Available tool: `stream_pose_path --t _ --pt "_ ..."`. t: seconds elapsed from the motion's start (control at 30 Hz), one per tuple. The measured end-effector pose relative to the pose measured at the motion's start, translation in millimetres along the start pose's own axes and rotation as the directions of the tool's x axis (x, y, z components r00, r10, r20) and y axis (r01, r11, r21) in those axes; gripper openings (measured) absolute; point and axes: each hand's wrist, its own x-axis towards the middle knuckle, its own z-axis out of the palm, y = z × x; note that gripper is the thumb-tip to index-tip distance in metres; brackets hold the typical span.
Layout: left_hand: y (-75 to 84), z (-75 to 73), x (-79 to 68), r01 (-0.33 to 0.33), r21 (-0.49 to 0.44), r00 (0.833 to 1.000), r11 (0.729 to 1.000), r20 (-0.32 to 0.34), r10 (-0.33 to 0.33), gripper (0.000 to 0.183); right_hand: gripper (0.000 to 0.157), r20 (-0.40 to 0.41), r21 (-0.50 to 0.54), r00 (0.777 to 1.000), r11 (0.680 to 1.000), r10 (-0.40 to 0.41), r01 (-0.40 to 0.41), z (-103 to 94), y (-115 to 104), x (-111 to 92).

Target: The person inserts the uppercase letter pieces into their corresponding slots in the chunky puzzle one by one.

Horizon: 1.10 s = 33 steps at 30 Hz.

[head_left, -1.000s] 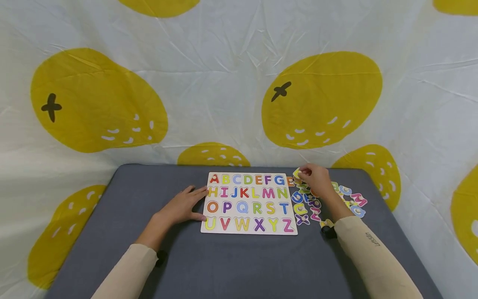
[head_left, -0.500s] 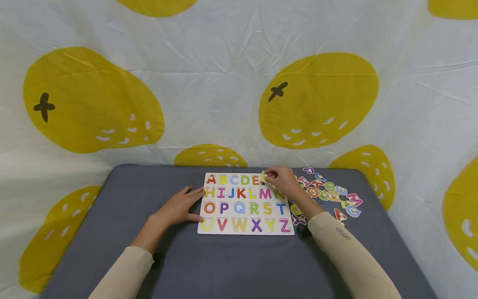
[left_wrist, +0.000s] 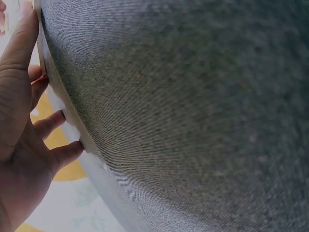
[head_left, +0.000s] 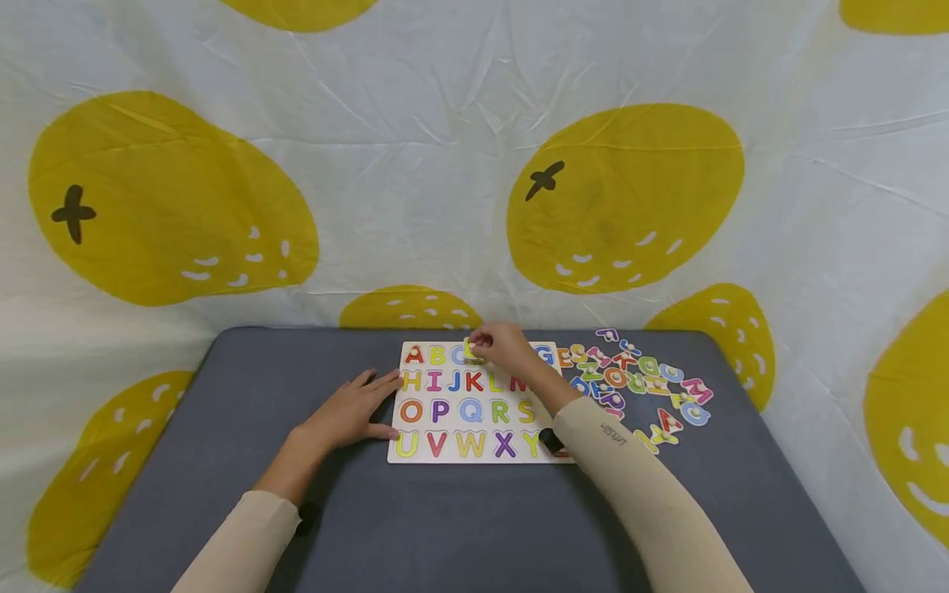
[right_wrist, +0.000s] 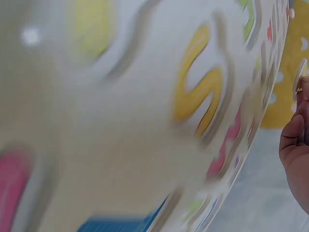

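Note:
A white alphabet puzzle board (head_left: 474, 459) lies on the grey table, with rows of coloured letters A to Z. My left hand (head_left: 354, 414) rests at its left edge, fingers spread and thumb near the U. In the left wrist view the left hand's fingertips (left_wrist: 73, 149) touch along the board's thin edge. My right hand (head_left: 507, 349) pinches a small yellow letter piece (head_left: 470, 351) over the top row, near C and D. Which letter it is cannot be made out. The right wrist view shows the piece (right_wrist: 300, 79) edge-on, held above the board.
Loose letter pieces (head_left: 615, 377) with knobs lie scattered on the table right of the board, some overlapping. A red A (head_left: 670, 421) and a yellow Y (head_left: 662, 436) are nearest the front. Behind the table (head_left: 445, 527) hangs a white curtain (head_left: 415, 206) with yellow fruit shapes.
My right hand has carried the yellow letter piece leftward from the loose pile to above the board's top row. The left hand has kept its place at the board's edge.

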Motion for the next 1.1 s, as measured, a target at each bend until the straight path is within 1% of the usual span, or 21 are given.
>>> stream_pose_path --t 0.17,0.27,0.4,0.57,0.73,1.1 --pt "-0.6 -1.8 0.6 0.014 0.001 1.0 1.0 0.019 -0.014 0.098 0.012 0.053 -0.01 0.998 1.0 -0.019 0.02 17.0 -17 17" --pt "-1.0 -3.0 1.6 0.014 -0.011 1.0 1.0 0.018 -0.014 0.098 0.011 0.079 -0.045 0.997 0.999 -0.024 0.027 25.9 -27 26" --pt "-1.1 -4.2 3.5 0.008 -0.013 1.0 1.0 0.016 -0.008 0.098 0.01 0.08 -0.116 0.996 0.993 -0.026 0.036 35.8 -38 35" --pt "-0.6 -5.6 4.3 0.009 -0.013 1.0 1.0 0.025 -0.009 0.099 0.011 0.075 -0.166 0.997 0.986 0.014 -0.002 46.3 -44 37" --pt "-1.3 -5.2 4.1 0.016 -0.01 1.0 1.0 0.026 -0.016 0.099 0.011 0.079 -0.174 0.996 0.984 0.041 -0.027 50.0 -46 37" --pt "0.6 -7.1 3.9 0.017 -0.019 1.0 1.0 0.024 -0.017 0.097 0.013 0.096 -0.166 0.994 0.986 0.051 -0.034 49.1 -49 37"
